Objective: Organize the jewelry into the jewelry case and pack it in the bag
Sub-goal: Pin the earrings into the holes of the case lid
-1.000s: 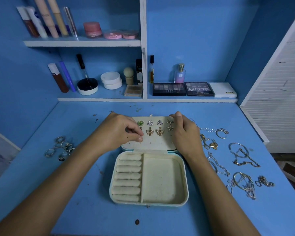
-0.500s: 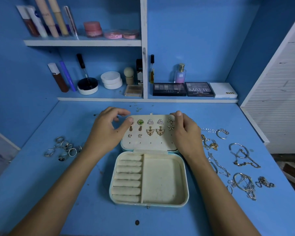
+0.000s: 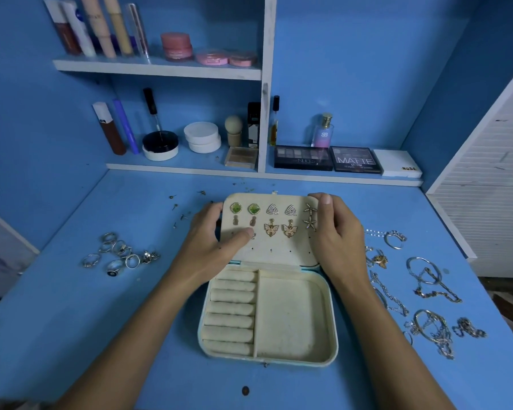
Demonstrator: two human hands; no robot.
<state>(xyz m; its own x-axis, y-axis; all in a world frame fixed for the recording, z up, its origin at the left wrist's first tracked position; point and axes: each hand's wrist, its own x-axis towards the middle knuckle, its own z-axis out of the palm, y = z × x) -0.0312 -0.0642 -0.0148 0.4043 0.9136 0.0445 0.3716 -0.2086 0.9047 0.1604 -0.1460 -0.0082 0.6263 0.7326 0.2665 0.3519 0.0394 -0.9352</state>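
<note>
Between both hands on the desk (image 3: 71,321) lies the open jewelry case (image 3: 268,318); the left hand (image 3: 212,241) grips its lid's left edge, thumb pressing the earring panel, and the right hand (image 3: 335,232) grips the right edge.

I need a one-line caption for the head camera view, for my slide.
Both hands, left hand and right hand, hold the earring panel of an open jewelry case; rings and chains wait on the table.
</note>
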